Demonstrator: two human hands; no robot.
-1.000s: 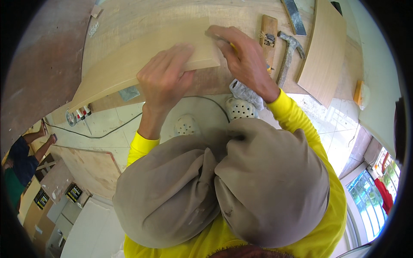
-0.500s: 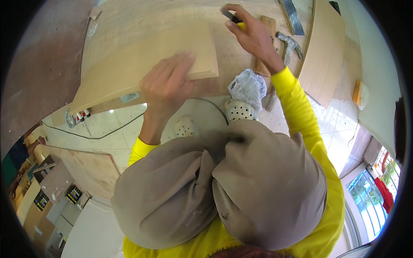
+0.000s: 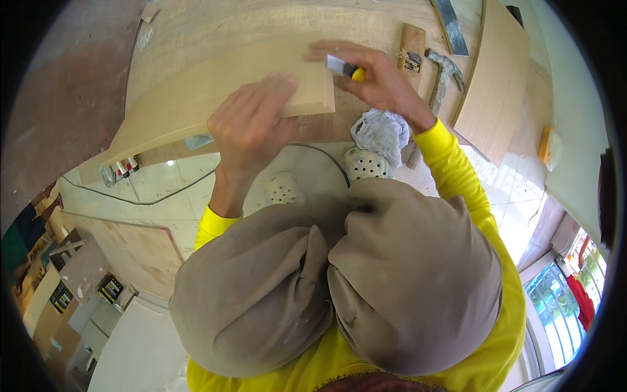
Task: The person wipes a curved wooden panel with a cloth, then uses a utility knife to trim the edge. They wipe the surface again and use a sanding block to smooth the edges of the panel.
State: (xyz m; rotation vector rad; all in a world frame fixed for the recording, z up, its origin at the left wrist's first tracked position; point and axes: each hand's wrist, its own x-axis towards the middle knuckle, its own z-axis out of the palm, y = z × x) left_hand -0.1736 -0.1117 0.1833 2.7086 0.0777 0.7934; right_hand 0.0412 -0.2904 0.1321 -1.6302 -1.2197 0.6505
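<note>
A pale wood panel (image 3: pixel 196 88) with a thick edge lies slantwise on the workbench. My left hand (image 3: pixel 251 117) grips its near edge close to the right corner, fingers over the top face and thumb lower down. In my right hand (image 3: pixel 375 75) is a short flat-bladed tool (image 3: pixel 344 66) with a black and yellow handle; its exact kind is unclear. The blade points left, next to the panel's right end. Fingers of the right hand reach over that end, slightly blurred. Whether the blade touches the wood I cannot tell.
On the workbench (image 3: pixel 366 19) to the right are a wooden hand plane (image 3: pixel 411 49), a claw hammer (image 3: pixel 444 72), a dark metal strip (image 3: pixel 450 26) and another board (image 3: pixel 499 78). A white cloth (image 3: pixel 380 134) hangs by my shoe (image 3: pixel 368 164). A cable (image 3: pixel 157 201) crosses the floor.
My right hand has come left and down with the bladed tool, from above the bench to the panel's right end. My left hand stays on the panel.
</note>
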